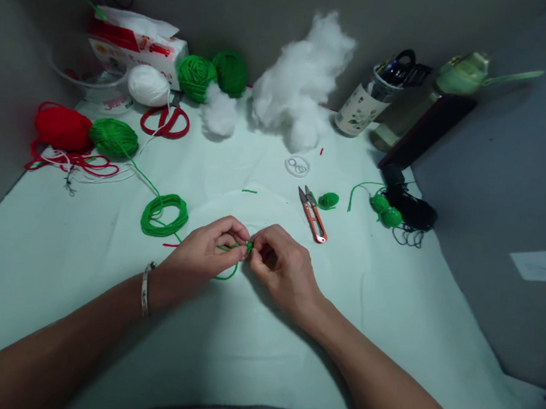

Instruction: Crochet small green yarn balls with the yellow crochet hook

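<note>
Near the middle of the table my left hand (213, 245) and my right hand (286, 266) meet over a small piece of green yarn work (249, 247). Thumb and fingers of my left hand pinch it from the left. My right fingertips close on its right side; whether they also grip a hook or needle is hidden. A strand of green yarn (228, 276) loops below my left fingers. To the left lies a coil of green yarn (183, 210), its strand running back to a green ball (113, 137). Orange thread snips (315, 219) rest right of my hands.
Behind stand white stuffing (293, 81), green yarn balls (196, 78), red-handled scissors (165, 122), a white yarn ball (148, 86) and red yarn (62, 127). At right are a pen cup (364, 106), a bottle (403, 114), black yarn (414, 212) and a small ring dish (297, 166).
</note>
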A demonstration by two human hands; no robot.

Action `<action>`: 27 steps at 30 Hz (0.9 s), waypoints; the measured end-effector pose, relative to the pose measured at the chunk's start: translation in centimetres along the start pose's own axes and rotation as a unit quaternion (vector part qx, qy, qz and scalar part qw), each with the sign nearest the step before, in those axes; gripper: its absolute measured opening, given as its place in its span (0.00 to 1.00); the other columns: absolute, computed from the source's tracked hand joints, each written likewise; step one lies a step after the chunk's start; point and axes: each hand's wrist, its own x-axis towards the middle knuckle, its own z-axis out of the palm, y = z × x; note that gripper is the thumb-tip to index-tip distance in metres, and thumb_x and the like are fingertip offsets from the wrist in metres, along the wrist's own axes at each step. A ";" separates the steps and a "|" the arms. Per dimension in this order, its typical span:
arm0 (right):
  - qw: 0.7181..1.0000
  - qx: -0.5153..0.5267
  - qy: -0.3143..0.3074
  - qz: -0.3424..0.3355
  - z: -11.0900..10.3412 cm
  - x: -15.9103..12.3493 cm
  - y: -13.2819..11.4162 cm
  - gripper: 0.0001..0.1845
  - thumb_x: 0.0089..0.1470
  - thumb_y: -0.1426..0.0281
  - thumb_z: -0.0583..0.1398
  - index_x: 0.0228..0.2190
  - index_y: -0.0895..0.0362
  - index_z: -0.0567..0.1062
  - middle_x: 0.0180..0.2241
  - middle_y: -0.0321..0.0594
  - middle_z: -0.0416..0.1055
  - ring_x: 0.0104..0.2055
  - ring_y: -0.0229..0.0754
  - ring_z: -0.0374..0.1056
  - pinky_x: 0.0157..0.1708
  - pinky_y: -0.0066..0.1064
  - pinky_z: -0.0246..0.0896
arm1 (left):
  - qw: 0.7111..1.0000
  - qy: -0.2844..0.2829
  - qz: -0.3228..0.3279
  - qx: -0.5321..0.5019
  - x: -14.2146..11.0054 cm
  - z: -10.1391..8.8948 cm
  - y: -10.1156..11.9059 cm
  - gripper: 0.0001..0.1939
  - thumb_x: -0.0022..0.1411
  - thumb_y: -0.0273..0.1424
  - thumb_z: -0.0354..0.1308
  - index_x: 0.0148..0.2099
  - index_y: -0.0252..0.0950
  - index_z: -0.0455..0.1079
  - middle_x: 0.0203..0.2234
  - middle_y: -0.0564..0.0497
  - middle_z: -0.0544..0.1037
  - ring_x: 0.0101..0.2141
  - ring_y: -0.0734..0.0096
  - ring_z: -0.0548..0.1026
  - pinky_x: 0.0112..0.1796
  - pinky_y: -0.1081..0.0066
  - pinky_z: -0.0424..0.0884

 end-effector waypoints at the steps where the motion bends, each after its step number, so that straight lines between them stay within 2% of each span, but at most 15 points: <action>1: 1.000 0.002 0.002 -0.003 0.0 0.0 0.0 0.06 0.56 0.75 0.58 0.28 0.54 0.68 0.30 0.35 0.69 0.28 0.35 0.63 0.28 0.28 0.56 | 1.000 -0.001 -0.002 0.010 0.0 0.0 0.0 0.10 0.63 0.34 0.64 0.44 0.38 0.71 0.30 0.57 0.75 0.32 0.73 0.72 0.34 0.72 0.65; 4: 1.000 0.007 0.005 -0.010 0.0 0.0 0.0 0.06 0.56 0.74 0.59 0.28 0.54 0.68 0.30 0.35 0.69 0.28 0.35 0.63 0.28 0.28 0.56 | 1.000 -0.018 -0.003 0.005 0.0 -0.1 0.1 0.15 0.62 0.39 0.67 0.46 0.38 0.72 0.32 0.55 0.78 0.33 0.71 0.73 0.35 0.72 0.65; 7: 1.000 0.007 0.003 -0.014 -0.1 -0.1 0.0 0.06 0.55 0.75 0.59 0.28 0.54 0.68 0.30 0.35 0.69 0.28 0.36 0.64 0.28 0.28 0.57 | 1.000 -0.027 0.006 -0.011 0.2 -0.2 0.1 0.15 0.61 0.39 0.68 0.46 0.37 0.73 0.34 0.53 0.79 0.36 0.70 0.74 0.36 0.71 0.66; 12: 1.000 0.014 0.010 -0.024 -0.1 -0.1 0.0 0.08 0.57 0.75 0.58 0.27 0.54 0.68 0.30 0.36 0.69 0.29 0.36 0.64 0.28 0.28 0.57 | 0.999 -0.007 -0.008 -0.031 0.4 0.0 0.6 0.13 0.58 0.36 0.68 0.42 0.36 0.73 0.26 0.55 0.77 0.31 0.71 0.75 0.35 0.71 0.67; 15: 0.999 0.021 0.005 -0.025 -0.1 -0.1 -0.2 0.08 0.57 0.76 0.58 0.27 0.54 0.68 0.30 0.36 0.70 0.29 0.36 0.65 0.29 0.28 0.58 | 0.999 0.006 -0.019 -0.038 0.5 0.3 0.8 0.12 0.55 0.33 0.67 0.41 0.36 0.72 0.27 0.55 0.77 0.32 0.70 0.76 0.35 0.71 0.68; 19: 0.999 0.007 0.001 -0.049 -0.1 -0.1 -0.6 0.07 0.55 0.77 0.57 0.27 0.54 0.67 0.31 0.36 0.68 0.30 0.37 0.65 0.30 0.29 0.58 | 0.999 0.037 -0.015 0.005 0.5 0.9 1.0 0.13 0.49 0.28 0.63 0.39 0.38 0.69 0.28 0.57 0.75 0.30 0.72 0.73 0.32 0.72 0.66; 27: 0.995 -0.063 -0.017 -0.071 -0.2 -0.1 -0.6 0.07 0.54 0.78 0.55 0.28 0.54 0.66 0.32 0.38 0.69 0.30 0.37 0.63 0.29 0.30 0.56 | 0.997 0.057 -0.007 0.046 0.3 1.5 1.1 0.10 0.46 0.28 0.57 0.35 0.40 0.64 0.23 0.60 0.68 0.26 0.74 0.67 0.28 0.73 0.60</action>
